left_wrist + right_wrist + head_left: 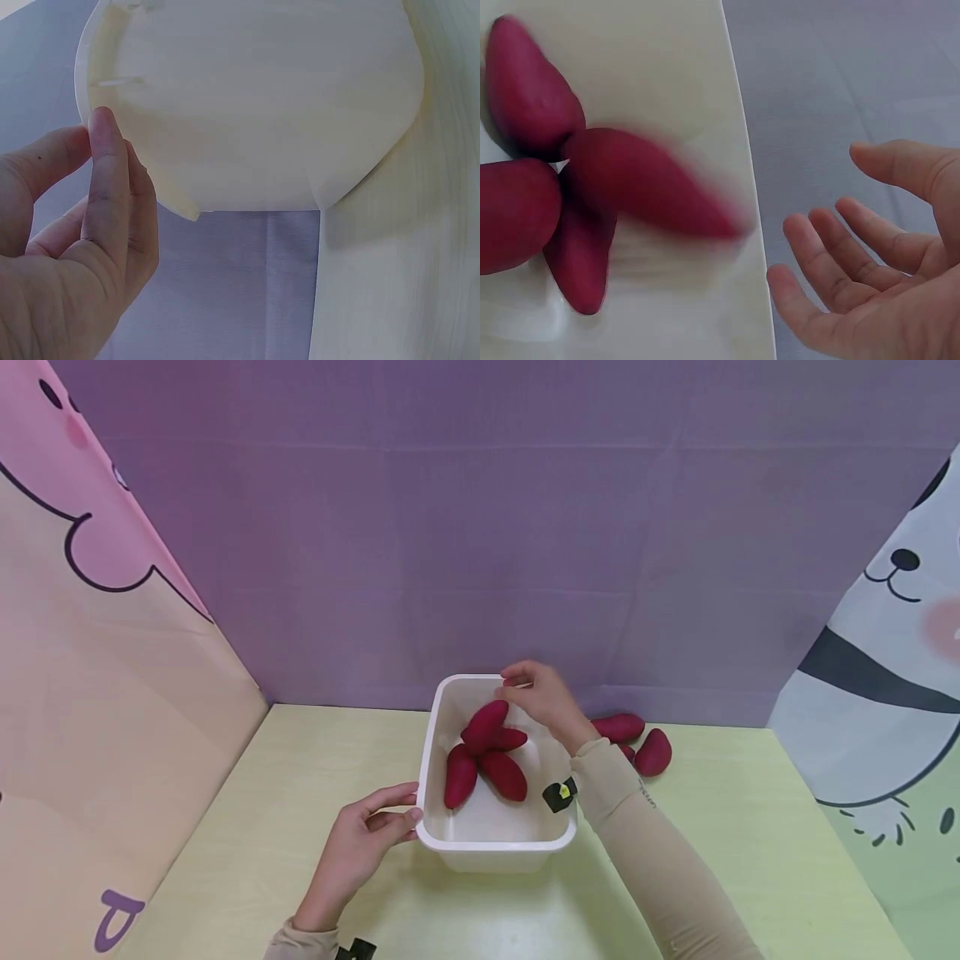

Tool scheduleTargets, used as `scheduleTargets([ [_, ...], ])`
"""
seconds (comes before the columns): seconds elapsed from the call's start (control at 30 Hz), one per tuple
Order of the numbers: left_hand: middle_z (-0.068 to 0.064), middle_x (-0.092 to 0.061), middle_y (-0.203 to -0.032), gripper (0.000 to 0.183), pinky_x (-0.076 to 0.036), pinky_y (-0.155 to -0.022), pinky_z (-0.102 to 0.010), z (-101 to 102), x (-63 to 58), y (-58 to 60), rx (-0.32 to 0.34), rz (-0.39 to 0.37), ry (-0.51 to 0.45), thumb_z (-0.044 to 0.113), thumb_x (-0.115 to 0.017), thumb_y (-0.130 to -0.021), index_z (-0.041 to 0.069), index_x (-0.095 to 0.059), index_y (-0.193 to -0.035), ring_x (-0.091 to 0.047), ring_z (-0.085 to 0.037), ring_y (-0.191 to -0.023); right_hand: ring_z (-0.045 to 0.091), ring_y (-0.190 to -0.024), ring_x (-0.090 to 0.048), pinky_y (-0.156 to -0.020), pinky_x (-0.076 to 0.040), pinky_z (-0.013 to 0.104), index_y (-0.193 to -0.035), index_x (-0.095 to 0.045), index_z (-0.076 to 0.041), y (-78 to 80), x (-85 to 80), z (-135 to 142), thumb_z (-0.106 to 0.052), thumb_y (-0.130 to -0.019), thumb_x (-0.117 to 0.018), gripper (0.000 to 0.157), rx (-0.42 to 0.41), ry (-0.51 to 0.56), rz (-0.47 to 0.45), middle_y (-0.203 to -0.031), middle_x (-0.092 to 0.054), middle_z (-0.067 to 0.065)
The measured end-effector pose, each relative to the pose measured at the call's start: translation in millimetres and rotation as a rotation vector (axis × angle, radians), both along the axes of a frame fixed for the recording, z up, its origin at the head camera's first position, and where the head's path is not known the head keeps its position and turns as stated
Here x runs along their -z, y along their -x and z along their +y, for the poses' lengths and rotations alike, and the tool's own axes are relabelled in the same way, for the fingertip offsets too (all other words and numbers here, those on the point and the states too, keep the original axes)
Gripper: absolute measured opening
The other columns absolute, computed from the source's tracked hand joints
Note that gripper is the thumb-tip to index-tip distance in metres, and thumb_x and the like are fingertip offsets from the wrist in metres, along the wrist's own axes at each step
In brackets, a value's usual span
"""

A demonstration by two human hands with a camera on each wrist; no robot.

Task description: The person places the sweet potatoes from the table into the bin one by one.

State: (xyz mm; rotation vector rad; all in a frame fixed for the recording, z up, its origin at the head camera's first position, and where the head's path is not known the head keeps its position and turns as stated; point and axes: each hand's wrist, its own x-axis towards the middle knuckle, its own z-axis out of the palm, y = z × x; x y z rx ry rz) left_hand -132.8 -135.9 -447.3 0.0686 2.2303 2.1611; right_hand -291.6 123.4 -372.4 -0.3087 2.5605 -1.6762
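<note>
On the eight-o'clock side, my left grip (pixel 369 831) pinched the white bin (pixel 491 862), probably steadying it for red tubers (pixel 461 775); at one, my right grip (pixel 546 695) hung empty.

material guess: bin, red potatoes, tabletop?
Bin: likely moulded plastic, satin; rounded corners, smooth rim.
Red potatoes: matte, evenly coloured skin; real vegetable or foam replica, can't tell.
Tabletop: probably wood or wood-look laminate, low sheen; fine pale grain in the left wrist view.
</note>
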Motion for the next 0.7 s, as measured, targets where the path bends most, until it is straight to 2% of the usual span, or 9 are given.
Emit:
scheduleTargets([
  [0.27, -0.017, -0.067, -0.117, 0.037, -0.063, -0.08, -0.035, 0.0, 1.2, 0.7, 0.0, 0.003, 0.004, 0.01, -0.077, -0.09, 0.003, -0.069, -0.124, -0.072, -0.023, -0.087, 0.03, -0.107, -0.062, -0.089, -0.056, 0.037, -0.122, -0.065, 0.003, -0.1, -4.6, 0.9, -0.012, -0.092, -0.072, 0.035, -0.003, -0.027, 0.028, -0.112, -0.068, 0.015],
  [0.43, -0.017, -0.067, -0.117, 0.037, -0.063, -0.08, -0.034, -0.3, 0.9, 0.9, -0.004, -0.002, 0.012, 0.01, -0.077, -0.09, 0.003, -0.069, -0.125, -0.072, -0.023, -0.087, 0.029, -0.103, -0.063, -0.087, -0.056, 0.036, -0.119, -0.064, 0.003, -4.7, -16.9, 4.7, -0.011, -0.091, -0.071, 0.032, -0.019, -0.016, 0.08, -0.11, -0.069, 0.014],
  [0.7, -0.017, -0.067, -0.118, 0.036, -0.063, -0.08, -0.034, -1.3, -0.3, -0.2, -0.014, 0.001, 0.018, 0.008, -0.076, -0.09, 0.002, -0.069, -0.125, -0.072, -0.021, -0.089, 0.03, -0.107, -0.061, -0.092, -0.055, 0.04, -0.127, -0.062, 0.0, -9.5, -37.2, 19.8, -0.014, -0.094, -0.07, 0.036, -0.02, 0.004, 0.07, -0.118, -0.065, 0.015],
])
